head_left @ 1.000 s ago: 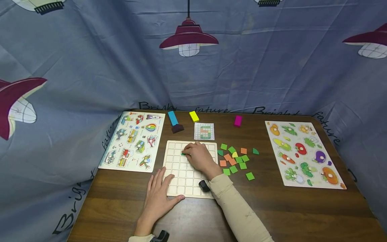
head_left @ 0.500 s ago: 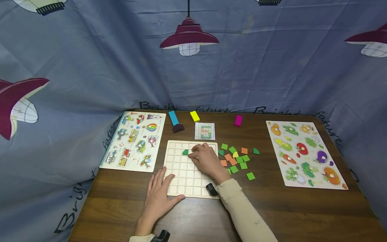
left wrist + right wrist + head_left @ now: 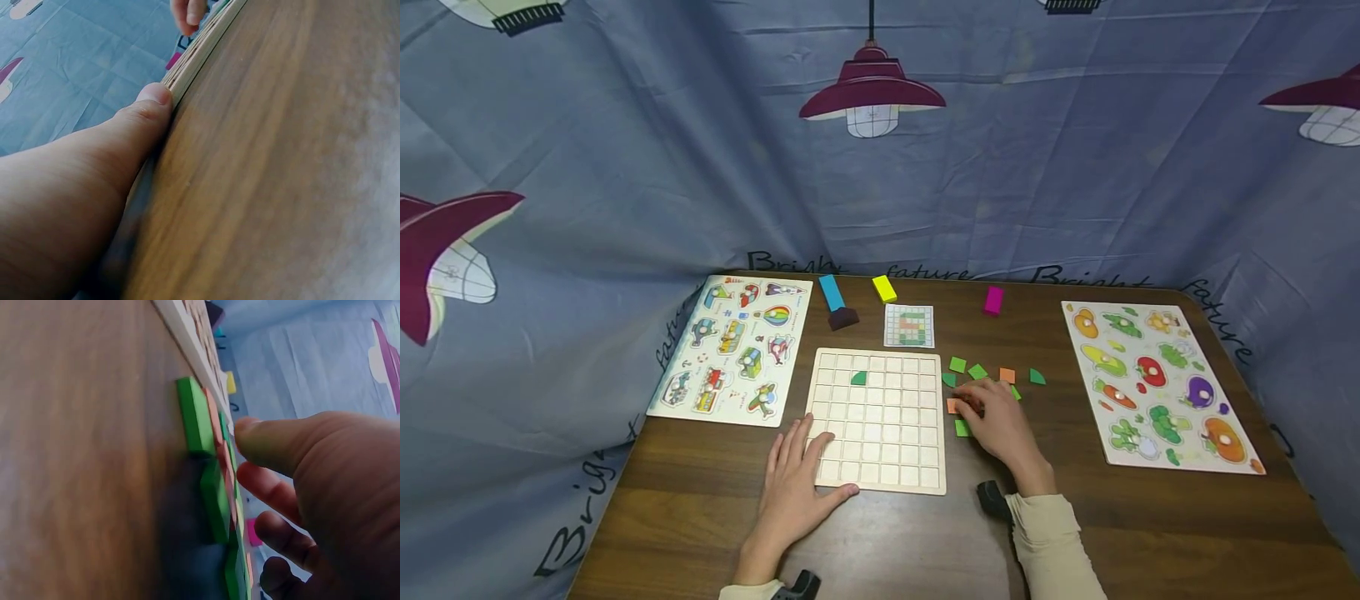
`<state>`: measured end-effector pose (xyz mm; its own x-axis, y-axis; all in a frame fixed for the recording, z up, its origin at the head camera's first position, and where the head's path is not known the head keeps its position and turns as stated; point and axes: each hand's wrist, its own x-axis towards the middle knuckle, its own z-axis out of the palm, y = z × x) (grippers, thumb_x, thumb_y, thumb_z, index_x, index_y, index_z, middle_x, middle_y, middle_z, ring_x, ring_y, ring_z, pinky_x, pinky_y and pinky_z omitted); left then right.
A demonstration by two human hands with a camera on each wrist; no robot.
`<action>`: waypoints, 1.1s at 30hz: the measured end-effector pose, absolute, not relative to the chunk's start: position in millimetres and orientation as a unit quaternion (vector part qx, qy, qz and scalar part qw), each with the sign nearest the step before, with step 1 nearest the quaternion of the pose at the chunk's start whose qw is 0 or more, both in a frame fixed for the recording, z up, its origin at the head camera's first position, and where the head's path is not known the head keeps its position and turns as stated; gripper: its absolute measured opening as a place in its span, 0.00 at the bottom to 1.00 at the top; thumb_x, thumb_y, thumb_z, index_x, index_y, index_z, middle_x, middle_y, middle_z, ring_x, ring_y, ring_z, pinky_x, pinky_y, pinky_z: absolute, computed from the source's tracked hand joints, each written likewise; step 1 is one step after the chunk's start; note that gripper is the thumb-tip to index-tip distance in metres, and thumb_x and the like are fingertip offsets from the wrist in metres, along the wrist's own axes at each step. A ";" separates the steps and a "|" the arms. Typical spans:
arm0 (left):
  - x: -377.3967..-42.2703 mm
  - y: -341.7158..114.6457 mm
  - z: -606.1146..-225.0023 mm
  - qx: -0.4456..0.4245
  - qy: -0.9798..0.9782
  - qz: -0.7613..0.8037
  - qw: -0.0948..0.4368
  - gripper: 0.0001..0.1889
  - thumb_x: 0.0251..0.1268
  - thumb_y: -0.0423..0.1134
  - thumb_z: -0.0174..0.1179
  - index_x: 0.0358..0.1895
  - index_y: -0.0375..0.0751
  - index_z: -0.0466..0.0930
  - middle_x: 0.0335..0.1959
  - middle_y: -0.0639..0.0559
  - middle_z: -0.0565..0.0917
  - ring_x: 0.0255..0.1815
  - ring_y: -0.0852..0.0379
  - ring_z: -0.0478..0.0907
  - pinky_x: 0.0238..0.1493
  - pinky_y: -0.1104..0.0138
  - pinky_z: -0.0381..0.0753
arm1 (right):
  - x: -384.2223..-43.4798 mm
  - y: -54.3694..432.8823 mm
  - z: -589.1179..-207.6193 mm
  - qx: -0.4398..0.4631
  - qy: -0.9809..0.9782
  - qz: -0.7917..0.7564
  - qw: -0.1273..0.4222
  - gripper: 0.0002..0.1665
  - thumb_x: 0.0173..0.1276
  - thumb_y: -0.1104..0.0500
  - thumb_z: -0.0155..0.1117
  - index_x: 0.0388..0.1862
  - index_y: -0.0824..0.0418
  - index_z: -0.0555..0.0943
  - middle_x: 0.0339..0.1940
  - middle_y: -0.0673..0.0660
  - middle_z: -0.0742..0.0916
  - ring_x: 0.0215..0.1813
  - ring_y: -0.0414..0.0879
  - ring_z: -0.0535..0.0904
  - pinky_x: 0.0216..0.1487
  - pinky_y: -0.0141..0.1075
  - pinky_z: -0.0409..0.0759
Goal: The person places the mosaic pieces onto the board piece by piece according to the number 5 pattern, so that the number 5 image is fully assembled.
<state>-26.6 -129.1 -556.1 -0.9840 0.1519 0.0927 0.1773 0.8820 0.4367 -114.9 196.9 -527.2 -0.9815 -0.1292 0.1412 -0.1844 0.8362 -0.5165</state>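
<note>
A pale wooden grid board (image 3: 880, 425) lies mid-table, with one dark green quarter-round tile (image 3: 859, 378) in its upper rows. My left hand (image 3: 796, 479) rests at the board's lower left corner, fingers spread. In the left wrist view, its thumb (image 3: 147, 109) presses against the board's edge. Over the loose tiles right of the board is my right hand (image 3: 1002, 425), covering several of them. An orange square tile (image 3: 952, 406) and a light green square tile (image 3: 962, 428) show beside its fingertips. The right wrist view shows thumb and fingers apart, above a green tile (image 3: 195, 415).
A small pattern card (image 3: 909, 326) lies behind the board. Blue (image 3: 831, 293), yellow (image 3: 883, 289) and magenta blocks (image 3: 993, 301) stand along the back edge. A vehicle puzzle board (image 3: 730, 350) lies left, a vegetable puzzle board (image 3: 1161, 387) right. Patterned cloth (image 3: 985, 192) hangs behind.
My right hand has let go of the dark green quarter-round tile on the board and moved right, over the loose tiles. My left hand stays where it was.
</note>
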 end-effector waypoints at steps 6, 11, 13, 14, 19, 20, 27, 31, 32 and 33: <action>-26.9 -129.3 -557.0 -0.083 -0.970 -0.227 0.023 0.47 0.49 0.77 0.65 0.70 0.53 0.70 0.83 0.43 0.54 0.84 0.41 0.51 0.83 0.47 0.42 | -107.5 206.0 -532.8 0.064 -0.969 0.235 0.033 0.16 0.67 0.55 0.74 0.52 0.58 0.89 0.49 0.58 0.86 0.51 0.54 0.76 0.46 0.48 0.79; -27.5 -129.2 -558.1 -0.085 -0.970 -0.229 0.020 0.48 0.50 0.77 0.64 0.70 0.53 0.70 0.84 0.44 0.53 0.84 0.41 0.50 0.83 0.47 0.42 | -106.7 202.1 -531.5 0.053 -0.972 0.226 0.031 0.16 0.66 0.55 0.74 0.50 0.58 0.89 0.47 0.58 0.85 0.50 0.54 0.75 0.47 0.49 0.80; -27.5 -128.7 -557.4 -0.086 -0.969 -0.229 0.023 0.47 0.49 0.77 0.65 0.70 0.53 0.70 0.84 0.43 0.54 0.84 0.41 0.51 0.83 0.46 0.43 | -106.6 203.3 -530.9 0.050 -0.973 0.225 0.030 0.17 0.65 0.55 0.75 0.51 0.59 0.89 0.48 0.58 0.85 0.52 0.55 0.75 0.49 0.50 0.81; -27.3 -128.6 -557.2 -0.086 -0.969 -0.230 0.024 0.47 0.49 0.77 0.65 0.70 0.53 0.70 0.83 0.43 0.54 0.84 0.41 0.51 0.82 0.46 0.43 | -106.8 204.1 -530.6 0.050 -0.973 0.224 0.029 0.17 0.64 0.55 0.75 0.51 0.59 0.88 0.48 0.58 0.85 0.54 0.56 0.75 0.50 0.51 0.81; -26.0 -128.8 -556.2 -0.081 -0.968 -0.236 0.023 0.47 0.49 0.76 0.66 0.70 0.54 0.70 0.84 0.44 0.53 0.84 0.41 0.50 0.82 0.45 0.44 | -108.4 203.7 -529.1 0.064 -0.973 0.219 0.024 0.18 0.63 0.56 0.77 0.52 0.58 0.88 0.52 0.57 0.85 0.54 0.54 0.75 0.51 0.49 0.82; -25.4 -129.0 -556.5 -0.081 -0.968 -0.235 0.023 0.47 0.49 0.76 0.66 0.70 0.54 0.70 0.84 0.44 0.53 0.84 0.41 0.50 0.82 0.45 0.44 | -108.9 203.2 -528.8 0.070 -0.973 0.220 0.020 0.17 0.63 0.57 0.77 0.51 0.57 0.89 0.52 0.57 0.86 0.52 0.54 0.75 0.49 0.48 0.81; -25.4 -129.2 -556.4 -0.081 -0.969 -0.232 0.025 0.47 0.49 0.77 0.65 0.70 0.54 0.70 0.84 0.45 0.53 0.84 0.42 0.51 0.82 0.46 0.43 | -114.2 200.3 -524.9 0.107 -0.969 0.221 -0.012 0.13 0.66 0.59 0.73 0.49 0.56 0.89 0.55 0.57 0.89 0.61 0.55 0.83 0.75 0.56 0.71; -26.1 -128.7 -556.6 -0.081 -0.969 -0.232 0.025 0.47 0.49 0.77 0.65 0.70 0.54 0.70 0.84 0.45 0.53 0.84 0.42 0.50 0.82 0.45 0.45 | -115.8 200.1 -522.5 0.109 -0.969 0.220 -0.029 0.12 0.67 0.60 0.73 0.49 0.56 0.88 0.56 0.58 0.89 0.65 0.57 0.81 0.76 0.59 0.69; -26.0 -128.6 -556.7 -0.081 -0.969 -0.231 0.024 0.47 0.49 0.77 0.65 0.70 0.55 0.69 0.84 0.45 0.53 0.84 0.42 0.50 0.81 0.45 0.45 | -115.9 200.0 -522.3 0.108 -0.969 0.220 -0.032 0.12 0.67 0.60 0.73 0.49 0.56 0.88 0.56 0.58 0.89 0.65 0.58 0.81 0.74 0.58 0.72; -25.8 -128.6 -556.9 -0.080 -0.970 -0.230 0.022 0.47 0.49 0.77 0.65 0.71 0.55 0.69 0.84 0.45 0.53 0.84 0.43 0.50 0.82 0.45 0.45 | -116.1 199.9 -522.4 0.109 -0.969 0.218 -0.033 0.11 0.67 0.60 0.73 0.48 0.56 0.88 0.56 0.58 0.89 0.65 0.58 0.81 0.71 0.57 0.76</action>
<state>-25.8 -128.6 -556.9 -0.9864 0.1441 0.0792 0.1643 0.8815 0.4427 -116.1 199.9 -522.4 -0.9740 -0.2260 -0.0169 -0.1970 0.8813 -0.4296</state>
